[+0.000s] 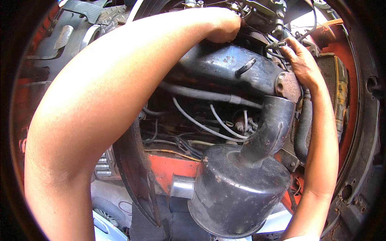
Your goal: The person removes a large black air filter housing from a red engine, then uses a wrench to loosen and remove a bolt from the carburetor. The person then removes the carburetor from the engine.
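My left hand point(226, 27) reaches across the top of the engine, bent at the wrist. Its fingers drop out of sight behind the black valve cover point(225, 64), so their grip is hidden. On the far right side of the engine, my right hand point(302, 64) has its thumb and forefinger around the end of a thin black hose point(277, 45) with a short tubular fitting. A rusty round flange point(288, 86) sits just below that wrist. Between my forearms stands a black air cleaner canister point(239, 188), joined to the flange by a bent black pipe point(268, 128).
A radiator point(327, 84) with a thick black hose point(302, 124) lies beside my right forearm. Grey cables point(197, 124) and a long hose point(197, 93) run under the cover. Orange bodywork point(173, 166) lies lower down; pedals point(82, 10) show at upper left.
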The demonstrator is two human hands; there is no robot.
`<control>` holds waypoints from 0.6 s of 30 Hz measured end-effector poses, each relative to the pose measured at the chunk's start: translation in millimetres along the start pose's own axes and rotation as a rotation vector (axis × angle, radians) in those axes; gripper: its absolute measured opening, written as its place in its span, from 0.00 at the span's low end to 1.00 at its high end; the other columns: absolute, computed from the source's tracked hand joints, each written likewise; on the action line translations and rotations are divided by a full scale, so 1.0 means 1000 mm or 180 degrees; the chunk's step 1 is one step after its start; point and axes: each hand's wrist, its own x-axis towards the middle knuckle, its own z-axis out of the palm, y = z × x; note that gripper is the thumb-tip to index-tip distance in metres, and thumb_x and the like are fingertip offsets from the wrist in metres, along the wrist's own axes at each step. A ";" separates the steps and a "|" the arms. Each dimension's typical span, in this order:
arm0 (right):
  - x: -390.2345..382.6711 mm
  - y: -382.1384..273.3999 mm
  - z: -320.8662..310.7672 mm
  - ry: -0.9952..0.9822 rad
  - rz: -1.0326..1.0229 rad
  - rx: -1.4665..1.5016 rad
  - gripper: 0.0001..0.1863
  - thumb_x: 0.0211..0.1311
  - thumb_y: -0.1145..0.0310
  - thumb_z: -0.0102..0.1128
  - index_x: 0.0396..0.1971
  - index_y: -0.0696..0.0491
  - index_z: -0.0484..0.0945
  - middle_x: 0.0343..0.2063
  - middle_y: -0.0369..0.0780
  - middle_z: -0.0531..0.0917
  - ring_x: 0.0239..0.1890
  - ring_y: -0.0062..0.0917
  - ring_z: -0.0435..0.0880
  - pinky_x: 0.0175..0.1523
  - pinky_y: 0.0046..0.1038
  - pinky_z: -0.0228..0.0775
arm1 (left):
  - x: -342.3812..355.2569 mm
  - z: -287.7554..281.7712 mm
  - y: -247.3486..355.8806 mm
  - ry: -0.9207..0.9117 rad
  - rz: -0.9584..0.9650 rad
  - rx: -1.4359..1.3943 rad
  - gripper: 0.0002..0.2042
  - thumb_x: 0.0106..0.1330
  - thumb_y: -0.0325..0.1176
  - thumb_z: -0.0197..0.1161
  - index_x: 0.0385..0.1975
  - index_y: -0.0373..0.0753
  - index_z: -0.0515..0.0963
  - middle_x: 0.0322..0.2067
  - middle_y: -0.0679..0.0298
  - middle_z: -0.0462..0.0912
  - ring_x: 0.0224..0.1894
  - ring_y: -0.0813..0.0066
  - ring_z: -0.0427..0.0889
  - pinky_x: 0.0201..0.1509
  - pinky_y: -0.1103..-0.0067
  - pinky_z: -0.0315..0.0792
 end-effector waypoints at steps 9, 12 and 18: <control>0.006 0.027 0.005 -0.0209 0.0136 0.0639 0.17 0.79 0.56 0.58 0.46 0.56 0.80 0.37 0.35 0.83 0.44 0.19 0.77 0.56 0.26 0.69 | -0.026 -0.025 0.000 0.0504 -0.2506 -0.5169 0.19 0.69 0.29 0.58 0.59 0.39 0.81 0.50 0.51 0.88 0.52 0.52 0.88 0.59 0.64 0.81; 0.002 0.025 0.003 -0.0078 0.0230 0.0679 0.17 0.78 0.56 0.59 0.43 0.57 0.80 0.33 0.36 0.81 0.40 0.20 0.76 0.52 0.28 0.70 | -0.030 -0.029 -0.005 0.0410 -0.2337 -0.5043 0.19 0.70 0.29 0.57 0.59 0.40 0.82 0.52 0.54 0.88 0.54 0.53 0.88 0.60 0.64 0.81; -0.025 -0.004 -0.046 0.0355 -0.0062 -0.0591 0.14 0.74 0.59 0.61 0.45 0.56 0.80 0.30 0.35 0.78 0.35 0.21 0.74 0.45 0.29 0.71 | -0.038 -0.018 -0.017 -0.0014 -0.1119 -0.4194 0.14 0.71 0.30 0.56 0.48 0.41 0.88 0.52 0.57 0.88 0.54 0.58 0.88 0.58 0.65 0.82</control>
